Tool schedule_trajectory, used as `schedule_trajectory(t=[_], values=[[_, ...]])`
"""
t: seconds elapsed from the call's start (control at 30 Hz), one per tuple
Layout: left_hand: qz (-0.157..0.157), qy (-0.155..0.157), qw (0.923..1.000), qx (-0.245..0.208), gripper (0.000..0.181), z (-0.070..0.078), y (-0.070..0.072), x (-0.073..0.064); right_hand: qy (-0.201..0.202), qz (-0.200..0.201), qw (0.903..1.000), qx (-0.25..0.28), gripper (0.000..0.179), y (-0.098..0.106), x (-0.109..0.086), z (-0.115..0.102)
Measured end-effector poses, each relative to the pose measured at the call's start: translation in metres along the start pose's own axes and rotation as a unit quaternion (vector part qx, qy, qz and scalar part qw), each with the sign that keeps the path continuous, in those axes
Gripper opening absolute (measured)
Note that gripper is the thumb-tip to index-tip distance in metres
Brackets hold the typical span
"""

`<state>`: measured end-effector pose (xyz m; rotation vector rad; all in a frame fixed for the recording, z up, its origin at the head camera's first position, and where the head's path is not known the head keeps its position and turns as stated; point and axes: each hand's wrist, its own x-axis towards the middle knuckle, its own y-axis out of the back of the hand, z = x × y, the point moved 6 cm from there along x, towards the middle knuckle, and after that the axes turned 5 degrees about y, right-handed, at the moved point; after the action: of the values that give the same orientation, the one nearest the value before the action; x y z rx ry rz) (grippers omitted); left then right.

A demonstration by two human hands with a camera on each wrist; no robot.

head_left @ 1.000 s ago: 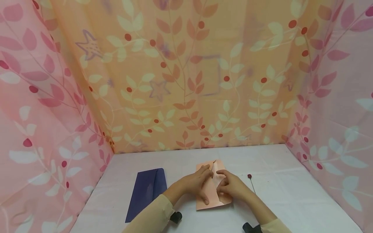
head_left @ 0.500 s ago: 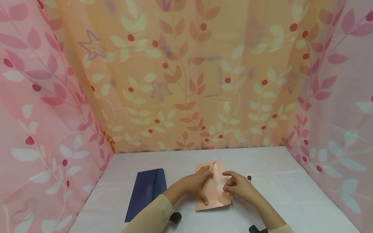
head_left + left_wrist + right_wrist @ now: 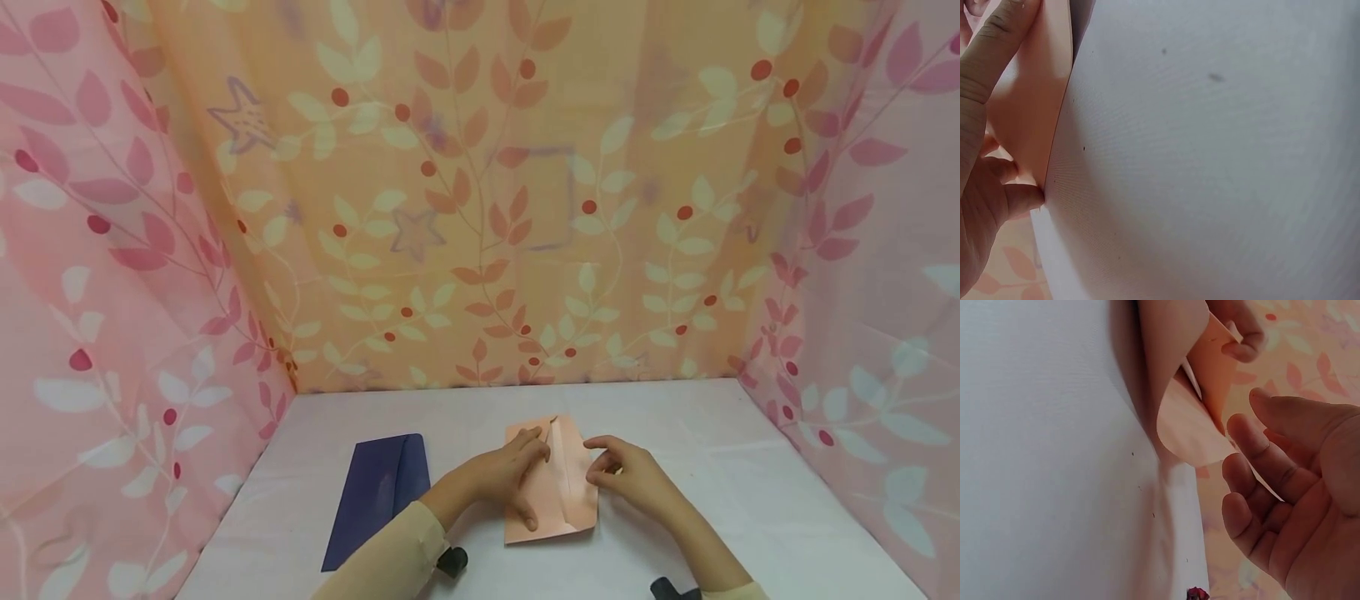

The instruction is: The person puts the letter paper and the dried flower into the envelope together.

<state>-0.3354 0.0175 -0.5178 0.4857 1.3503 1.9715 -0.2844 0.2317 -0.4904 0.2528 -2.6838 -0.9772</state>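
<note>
A peach envelope (image 3: pixel 551 500) lies on the white table with its flap (image 3: pixel 576 467) unfolded to the right. My left hand (image 3: pixel 504 479) rests on the envelope's left part, thumb and fingers spread. In the left wrist view, the fingers of that hand (image 3: pixel 994 181) lie at the envelope's edge. My right hand (image 3: pixel 630 473) is at the flap's right edge, its fingers loosely bent. Seen from the right wrist, that hand (image 3: pixel 1297 469) has nothing between thumb and fingers, and the flap (image 3: pixel 1194 425) curves up just beside the fingertips.
A dark blue envelope (image 3: pixel 371 492) lies to the left, partly under the left forearm. A small dark red flower (image 3: pixel 1197 594) shows at the bottom of the right wrist view; in the head view it is hidden by the right hand. Patterned curtains (image 3: pixel 480 208) surround the table (image 3: pixel 750 483).
My right hand has moved right, from over the flap and its fold to the flap's outer edge, now covering the flower. My left hand has stayed in place on the envelope.
</note>
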Motion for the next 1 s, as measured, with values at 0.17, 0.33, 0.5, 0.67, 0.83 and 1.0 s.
schedule_trajectory(t=[0.17,0.33,0.5,0.67,0.83,1.0], values=[[0.002,-0.003,1.0000,0.000,0.096,0.000,0.000,0.000,-0.005,0.020,0.9996,-0.019,0.044,0.011,0.001,0.000],[-0.001,-0.005,1.0000,-0.004,0.097,-0.002,-0.002,0.001,-0.010,0.042,0.9985,-0.034,0.042,0.024,-0.002,0.004],[-0.006,0.000,0.9999,-0.009,0.097,-0.003,-0.002,0.001,-0.004,0.059,0.9971,-0.049,0.043,0.037,-0.003,0.008],[-0.007,0.002,0.9999,-0.007,0.096,-0.002,-0.002,0.001,-0.007,0.073,0.9953,-0.063,0.045,0.048,-0.003,0.017],[-0.007,0.002,0.9999,-0.007,0.095,-0.002,-0.002,0.001,-0.011,0.087,0.9922,-0.088,0.045,0.056,-0.004,0.028],[-0.005,0.001,1.0000,-0.007,0.097,-0.002,-0.002,0.002,-0.013,0.100,0.9887,-0.111,0.043,0.060,-0.005,0.040]])
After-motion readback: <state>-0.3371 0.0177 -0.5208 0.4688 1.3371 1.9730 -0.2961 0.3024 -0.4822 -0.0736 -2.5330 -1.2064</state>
